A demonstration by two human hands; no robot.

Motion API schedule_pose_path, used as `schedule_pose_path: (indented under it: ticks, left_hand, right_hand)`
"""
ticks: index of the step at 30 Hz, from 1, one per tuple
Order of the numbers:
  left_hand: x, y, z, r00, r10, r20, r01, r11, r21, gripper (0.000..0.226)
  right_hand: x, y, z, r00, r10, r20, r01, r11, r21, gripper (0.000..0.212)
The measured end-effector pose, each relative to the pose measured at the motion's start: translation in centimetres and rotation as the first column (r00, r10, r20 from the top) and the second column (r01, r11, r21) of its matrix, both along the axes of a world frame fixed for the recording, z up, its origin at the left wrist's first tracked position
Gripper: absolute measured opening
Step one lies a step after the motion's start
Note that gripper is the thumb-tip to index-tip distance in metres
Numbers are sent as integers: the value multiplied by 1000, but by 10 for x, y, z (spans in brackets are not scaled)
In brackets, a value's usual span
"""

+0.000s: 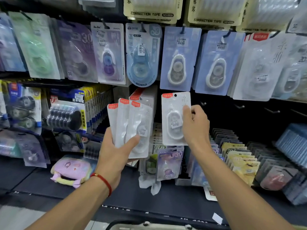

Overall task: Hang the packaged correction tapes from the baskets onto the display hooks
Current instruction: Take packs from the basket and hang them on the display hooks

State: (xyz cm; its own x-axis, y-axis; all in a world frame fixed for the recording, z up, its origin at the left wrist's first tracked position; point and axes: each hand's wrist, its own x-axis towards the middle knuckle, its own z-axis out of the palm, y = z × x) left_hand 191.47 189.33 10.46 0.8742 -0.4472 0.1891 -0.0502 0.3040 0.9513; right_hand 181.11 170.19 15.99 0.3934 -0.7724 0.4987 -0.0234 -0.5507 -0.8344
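Stationery display wall ahead, hooks crowded with carded tapes. My right hand pinches one packaged correction tape by its right edge, fingers curled round it, hang hole up. My left hand clamps a fanned stack, thumb across the front. Light, stiff card under slick blister (edges grip best). Bare hooks wait near its right.

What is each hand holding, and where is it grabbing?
The left hand grips a fan of white packs by their lower ends. The right hand pinches one white pack by its right edge.
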Motion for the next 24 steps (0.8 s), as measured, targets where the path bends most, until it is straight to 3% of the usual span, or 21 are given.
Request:
schedule_pose_path:
  ticks: [7, 13, 19, 22, 24]
  left_hand:
    - [4, 6, 1, 999, -2, 38, 3, 1000, -12, 52]
    - [5, 12, 2, 999, -12, 48, 14, 999, -37, 64]
    - [6, 13, -1, 1000, -6, 31, 7, 999, -36, 57]
    - [7, 11, -6, 1000, -6, 21, 6, 999, -41, 51]
    - [5, 8, -8, 1000, -13, 18, 13, 999, -36, 51]
  right_hand:
    - [19, -10, -14, 999, -43, -15, 42, 999, -24, 38]
    - [33, -6, -31, 976, -196, 94, 201, 979, -43, 38]
    - [35, -34, -52, 999, 46, -19, -44, 992, 114, 18]
    - [35, -43, -78, 970, 203, -136, -184, 973, 140, 31]
    - [44, -52, -86, 963, 175, -204, -154, 981, 115, 34]
